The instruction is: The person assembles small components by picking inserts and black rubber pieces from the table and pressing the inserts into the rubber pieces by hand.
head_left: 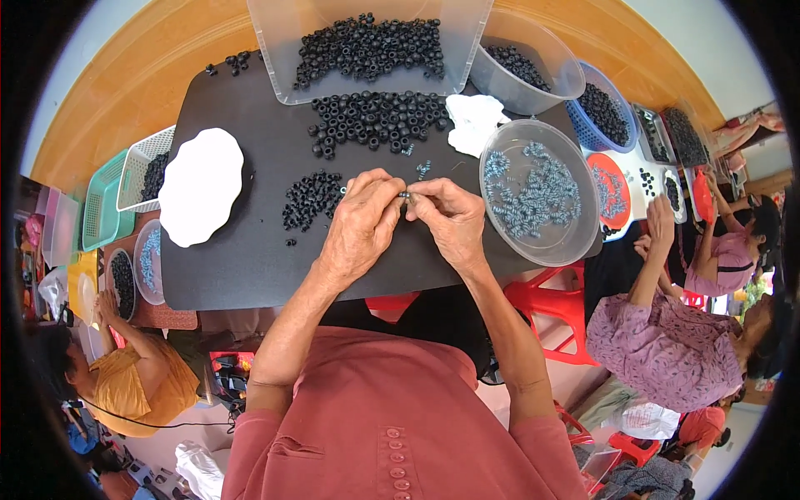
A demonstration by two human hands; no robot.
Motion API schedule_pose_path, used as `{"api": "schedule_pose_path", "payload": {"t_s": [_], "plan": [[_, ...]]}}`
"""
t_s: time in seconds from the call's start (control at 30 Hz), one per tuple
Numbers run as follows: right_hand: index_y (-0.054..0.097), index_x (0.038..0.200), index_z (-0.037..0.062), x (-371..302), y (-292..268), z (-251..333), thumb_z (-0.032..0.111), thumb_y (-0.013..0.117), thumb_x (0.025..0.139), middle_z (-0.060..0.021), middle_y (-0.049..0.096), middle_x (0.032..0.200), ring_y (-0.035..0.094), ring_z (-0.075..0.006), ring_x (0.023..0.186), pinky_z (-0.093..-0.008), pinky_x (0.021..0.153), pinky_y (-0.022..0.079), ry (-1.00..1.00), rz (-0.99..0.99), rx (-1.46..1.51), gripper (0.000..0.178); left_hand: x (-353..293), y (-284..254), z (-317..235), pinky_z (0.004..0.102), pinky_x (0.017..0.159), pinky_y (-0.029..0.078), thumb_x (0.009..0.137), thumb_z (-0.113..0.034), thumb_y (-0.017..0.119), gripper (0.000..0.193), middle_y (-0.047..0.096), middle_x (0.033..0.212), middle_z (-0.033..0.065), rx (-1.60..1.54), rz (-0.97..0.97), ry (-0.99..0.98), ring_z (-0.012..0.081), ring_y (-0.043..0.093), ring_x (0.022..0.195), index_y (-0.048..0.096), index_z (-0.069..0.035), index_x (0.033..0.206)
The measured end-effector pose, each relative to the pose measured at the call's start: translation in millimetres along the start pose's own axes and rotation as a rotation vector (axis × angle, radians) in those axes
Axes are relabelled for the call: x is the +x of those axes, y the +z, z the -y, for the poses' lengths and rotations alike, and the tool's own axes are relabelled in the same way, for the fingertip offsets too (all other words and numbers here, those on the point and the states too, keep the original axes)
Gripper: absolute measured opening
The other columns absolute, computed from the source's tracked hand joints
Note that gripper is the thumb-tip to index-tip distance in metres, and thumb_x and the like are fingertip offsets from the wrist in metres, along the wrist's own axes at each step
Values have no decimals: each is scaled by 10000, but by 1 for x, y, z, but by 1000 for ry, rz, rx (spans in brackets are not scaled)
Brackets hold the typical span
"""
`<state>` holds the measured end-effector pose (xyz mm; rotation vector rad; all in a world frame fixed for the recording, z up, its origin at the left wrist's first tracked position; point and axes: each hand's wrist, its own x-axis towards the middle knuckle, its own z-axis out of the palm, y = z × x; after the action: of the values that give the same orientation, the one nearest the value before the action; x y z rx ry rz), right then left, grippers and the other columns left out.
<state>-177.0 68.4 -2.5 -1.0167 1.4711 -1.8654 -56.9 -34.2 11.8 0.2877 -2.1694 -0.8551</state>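
Observation:
My left hand (pixel 363 223) and my right hand (pixel 451 223) meet over the dark table, fingertips pinched together. Between them is a small dark piece (pixel 405 195), mostly covered by the fingers; its exact kind is too small to make out. Left of my left hand lies a pile of small black plastic pieces (pixel 310 200). Beyond both hands spreads a heap of larger round black pieces with holes (pixel 375 118). Two little blue-grey coil springs lie just past my fingertips, one spring (pixel 423 169) nearer my right hand. More coil springs (pixel 537 196) fill a round clear tub close to that hand.
A clear bin (pixel 283 50) of black pieces stands at the far edge, beside a clear tub (pixel 568 79). A crumpled white cloth (pixel 473 123) lies nearby. At left is a white scalloped plate (pixel 200 187). Other people sit left and right, near red stools (pixel 554 308).

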Motion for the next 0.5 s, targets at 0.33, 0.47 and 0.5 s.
{"api": "schedule_pose_path", "payload": {"t_s": [0.33,0.47,0.5], "plan": [[657,955,-28,-1,1,-1,-19,633,869,-56,672,858,637,-92,723,-211,645,519,-6,2,10,90,0,-2,-2,391,796,443,790,42,636,221,623,898,135,84,4,29,292,584,952,609,9,1007],[655,950,-27,0,1,-2,-28,637,859,-62,675,864,639,-94,719,-213,646,523,-11,-11,-18,93,0,-2,-2,392,792,442,790,46,633,225,622,883,135,74,3,31,287,585,950,606,6,1009],[654,948,-28,-1,1,-2,-32,639,856,-63,675,866,639,-95,719,-213,645,525,-9,-15,-8,94,0,-2,-1,392,792,442,790,48,631,222,622,875,135,71,6,29,286,585,951,606,6,1006]]}}
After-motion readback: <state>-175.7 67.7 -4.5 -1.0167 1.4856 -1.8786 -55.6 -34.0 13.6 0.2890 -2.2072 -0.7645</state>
